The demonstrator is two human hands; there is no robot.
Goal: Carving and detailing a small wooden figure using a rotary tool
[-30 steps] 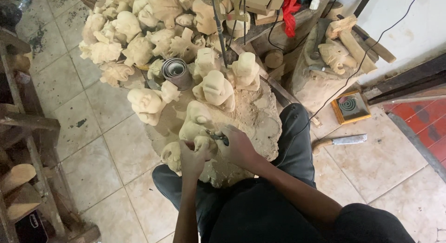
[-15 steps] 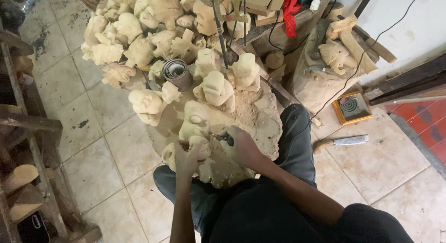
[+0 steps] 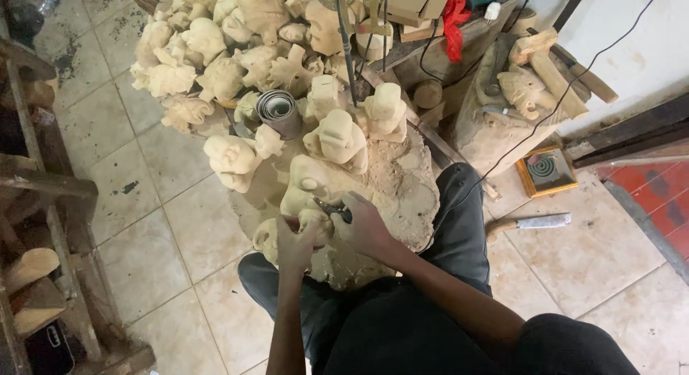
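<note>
Slippage is your risk: your right hand (image 3: 366, 224) grips a dark tool (image 3: 334, 211) against the pale carving (image 3: 305, 195), beside your left hand (image 3: 298, 238) clasping that carving.

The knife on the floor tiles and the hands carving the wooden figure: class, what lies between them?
In the head view, the person's dark-trousered leg and the stump's edge lie between the knife and the right hand.

Head camera looks steeply down, fairly near, over lap.
</note>
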